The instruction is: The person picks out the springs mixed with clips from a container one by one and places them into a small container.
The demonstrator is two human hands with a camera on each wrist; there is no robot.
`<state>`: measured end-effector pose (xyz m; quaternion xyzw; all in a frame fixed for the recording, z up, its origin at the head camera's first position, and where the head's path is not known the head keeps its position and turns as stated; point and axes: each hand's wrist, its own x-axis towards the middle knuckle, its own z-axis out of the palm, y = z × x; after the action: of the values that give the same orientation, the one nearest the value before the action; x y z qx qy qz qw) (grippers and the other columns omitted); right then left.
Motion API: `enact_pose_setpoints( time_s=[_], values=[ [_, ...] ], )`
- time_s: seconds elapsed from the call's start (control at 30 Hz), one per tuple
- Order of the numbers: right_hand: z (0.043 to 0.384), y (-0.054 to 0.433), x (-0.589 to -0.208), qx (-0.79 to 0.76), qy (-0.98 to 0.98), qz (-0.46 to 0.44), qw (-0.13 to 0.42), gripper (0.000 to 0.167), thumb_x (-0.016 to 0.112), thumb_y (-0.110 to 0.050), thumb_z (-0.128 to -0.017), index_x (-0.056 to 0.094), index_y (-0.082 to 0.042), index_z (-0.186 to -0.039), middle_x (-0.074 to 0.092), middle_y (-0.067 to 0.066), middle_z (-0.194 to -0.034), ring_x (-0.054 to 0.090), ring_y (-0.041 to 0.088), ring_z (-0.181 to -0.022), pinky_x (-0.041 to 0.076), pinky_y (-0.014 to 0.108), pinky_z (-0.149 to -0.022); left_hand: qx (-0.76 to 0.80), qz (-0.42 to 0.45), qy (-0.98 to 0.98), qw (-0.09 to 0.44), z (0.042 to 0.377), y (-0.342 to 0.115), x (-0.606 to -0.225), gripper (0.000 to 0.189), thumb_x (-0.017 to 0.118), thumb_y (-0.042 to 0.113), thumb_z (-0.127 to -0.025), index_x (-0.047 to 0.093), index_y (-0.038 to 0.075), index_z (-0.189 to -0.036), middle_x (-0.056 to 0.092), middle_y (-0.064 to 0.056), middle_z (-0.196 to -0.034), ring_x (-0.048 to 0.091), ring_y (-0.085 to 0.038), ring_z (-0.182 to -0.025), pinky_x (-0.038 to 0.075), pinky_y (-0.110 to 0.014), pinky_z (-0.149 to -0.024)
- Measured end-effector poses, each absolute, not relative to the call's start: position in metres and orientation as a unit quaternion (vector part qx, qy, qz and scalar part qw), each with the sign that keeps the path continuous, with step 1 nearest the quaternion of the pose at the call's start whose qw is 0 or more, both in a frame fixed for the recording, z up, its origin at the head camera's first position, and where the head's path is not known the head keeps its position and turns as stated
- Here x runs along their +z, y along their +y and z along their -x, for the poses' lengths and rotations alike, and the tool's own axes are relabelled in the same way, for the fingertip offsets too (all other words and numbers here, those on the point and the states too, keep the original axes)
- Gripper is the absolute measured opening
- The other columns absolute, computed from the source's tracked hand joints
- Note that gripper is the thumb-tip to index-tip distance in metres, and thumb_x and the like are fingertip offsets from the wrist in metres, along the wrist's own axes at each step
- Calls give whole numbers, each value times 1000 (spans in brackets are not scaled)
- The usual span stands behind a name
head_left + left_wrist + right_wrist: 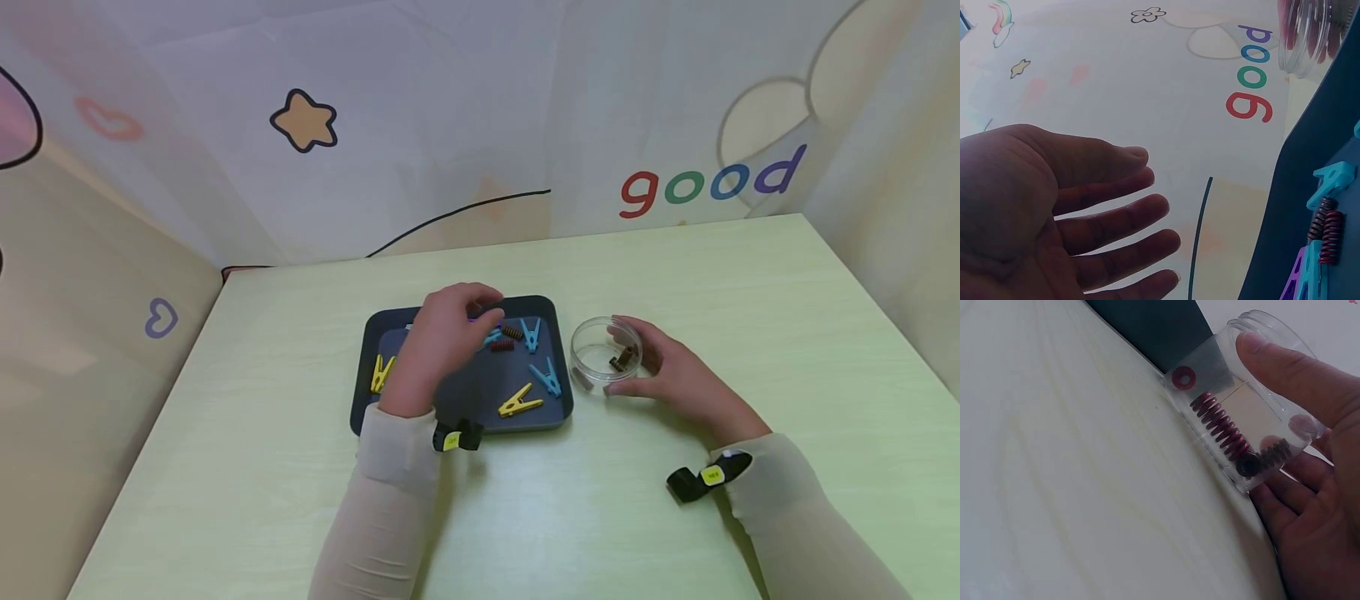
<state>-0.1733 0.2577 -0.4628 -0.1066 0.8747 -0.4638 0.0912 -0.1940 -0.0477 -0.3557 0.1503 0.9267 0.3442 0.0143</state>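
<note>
My left hand (442,342) hovers above the dark tray (468,396), its fingers loosely extended. In the left wrist view nothing lies between its thumb and fingers. Beneath and beside it in the tray are dark coil springs (502,345), blue clips (531,335) and yellow clips (519,402). A purple clip (1293,275) is partly visible there. My right hand (686,379) holds a clear round jar (588,343) standing on the table, thumb on one side and fingers on the other. Inside the jar lie a red spring (1219,428) and darker springs (1275,453).
The pale table (247,467) runs back to a printed wall cloth (450,108). The jar stands close to the tray's right rim. Another yellow clip (381,374) lies at the tray's left side, near my left wrist.
</note>
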Motion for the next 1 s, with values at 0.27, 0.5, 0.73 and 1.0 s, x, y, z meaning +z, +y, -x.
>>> enact_pose_setpoints(
  time_s=[0.27,0.5,0.73,1.0],
  values=[
    [173,257,-462,-474,869,104,95,97,81,-46,-74,26,-32,-152,36,5,-155,27,32,-146,25,54,-116,348,-143,927,6,198,-57,-355,34,59,30,-96,63,16,-126,64,-4,-123,60,-23,-107,52,-40,-89],
    [172,256,-461,-474,870,95,100,98,81,-47,-73,25,-33,-152,37,4,-155,27,33,-146,25,55,-116,337,-144,930,13,202,-66,-355,34,59,29,-96,62,15,-127,64,-5,-123,61,-23,-107,52,-41,-90],
    [173,256,-460,-476,868,92,103,98,81,-49,-72,25,-33,-152,36,3,-155,27,32,-146,25,54,-116,315,-140,939,17,206,-75,-354,32,59,27,-96,63,14,-125,65,-5,-122,62,-22,-109,52,-41,-91],
    [173,256,-462,-475,869,88,103,98,81,-48,-72,25,-34,-152,36,3,-156,27,32,-146,25,54,-115,288,-142,947,30,209,-86,-353,28,60,23,-95,66,11,-120,68,-6,-113,63,-22,-101,52,-39,-87]
  ],
)
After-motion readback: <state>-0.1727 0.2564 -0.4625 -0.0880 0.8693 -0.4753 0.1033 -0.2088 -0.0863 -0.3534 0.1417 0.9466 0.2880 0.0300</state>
